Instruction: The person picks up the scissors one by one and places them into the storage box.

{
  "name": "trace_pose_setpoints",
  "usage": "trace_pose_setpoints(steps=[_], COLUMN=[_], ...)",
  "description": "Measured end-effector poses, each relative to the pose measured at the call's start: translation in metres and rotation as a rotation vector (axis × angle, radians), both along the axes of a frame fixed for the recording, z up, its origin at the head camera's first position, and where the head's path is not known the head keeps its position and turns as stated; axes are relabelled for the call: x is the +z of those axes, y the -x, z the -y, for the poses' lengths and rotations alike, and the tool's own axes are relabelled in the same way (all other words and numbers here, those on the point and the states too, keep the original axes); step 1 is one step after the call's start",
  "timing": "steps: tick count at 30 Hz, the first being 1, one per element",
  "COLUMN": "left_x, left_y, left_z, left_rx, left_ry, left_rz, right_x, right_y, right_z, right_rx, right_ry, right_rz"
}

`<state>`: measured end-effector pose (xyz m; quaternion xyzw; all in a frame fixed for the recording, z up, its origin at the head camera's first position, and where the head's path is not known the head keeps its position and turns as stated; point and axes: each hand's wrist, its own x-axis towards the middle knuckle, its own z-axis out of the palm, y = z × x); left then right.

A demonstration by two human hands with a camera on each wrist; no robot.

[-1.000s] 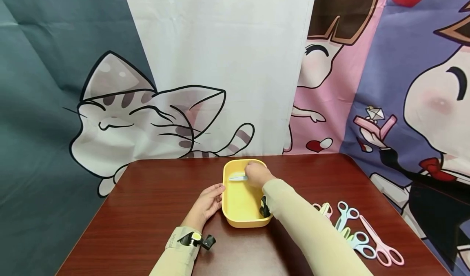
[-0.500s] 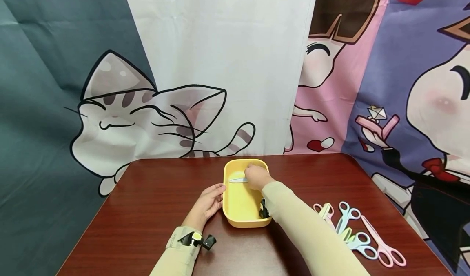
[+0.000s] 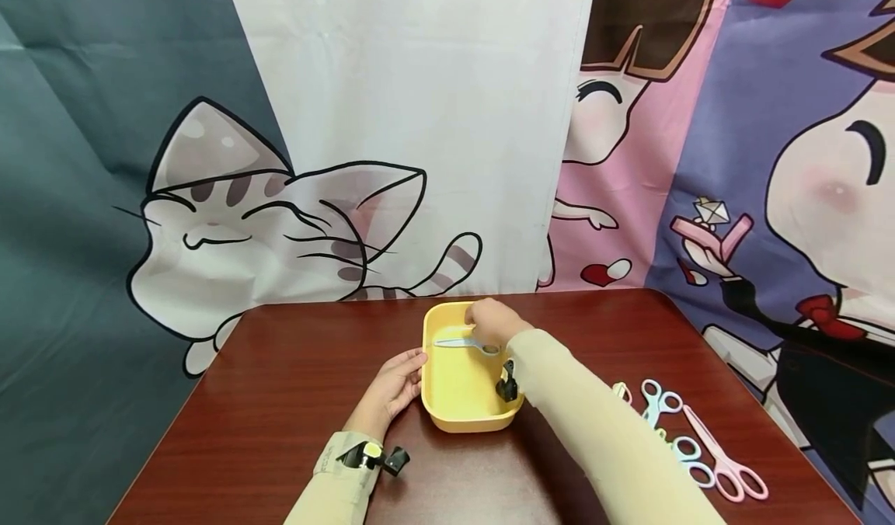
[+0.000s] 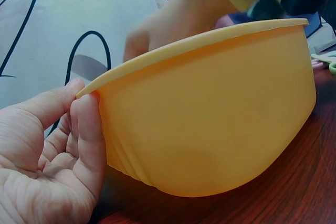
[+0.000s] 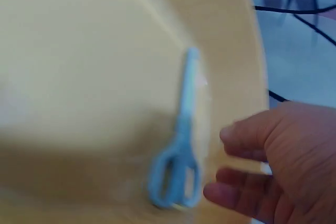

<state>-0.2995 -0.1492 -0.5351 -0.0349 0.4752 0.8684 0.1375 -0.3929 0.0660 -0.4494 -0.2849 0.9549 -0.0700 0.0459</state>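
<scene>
A yellow plastic tub (image 3: pixel 471 425) stands on the table. My left hand (image 3: pixel 395 385) holds its left side; in the left wrist view thumb and fingers pinch the rim of the tub (image 4: pixel 210 114). Pale blue scissors (image 3: pixel 454 343) lie inside at the far end, blades pointing left. Over that end is my right hand (image 3: pixel 495 325), its forearm crossing the tub's right side. The right wrist view, somewhat blurred, has the scissors (image 5: pixel 185 124) lying apart from the right hand (image 5: pixel 299 156), whose thumb and fingers are spread with nothing between them.
Several more scissors lie at the right of the brown table (image 3: pixel 280 401), among them a pink pair (image 3: pixel 713 443) and a blue pair (image 3: pixel 653 410). The right sleeve partly covers that group. A printed cloth (image 3: pixel 433 121) hangs behind the table's far edge.
My right hand has let go of the blue scissors and risen slightly toward the tub's far rim, uncovering their handles. The left hand stays at the rim.
</scene>
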Motion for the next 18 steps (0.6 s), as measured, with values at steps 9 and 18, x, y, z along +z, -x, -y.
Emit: trace_pose_setpoints(steps=[9,18], left_x=[-0.001,-0.001], left_y=[-0.001,-0.001], left_z=[-0.002,0.0], left_rx=[-0.007,0.011], left_ry=[-0.006,0.009], left_rz=[0.005,0.01], right_x=[0.051,0.046], right_y=[-0.008,-0.034], right_z=[-0.065,-0.158], right_rx=[0.258,0.412], right_ry=[0.093,0.013], right_rz=[-0.162,-0.23])
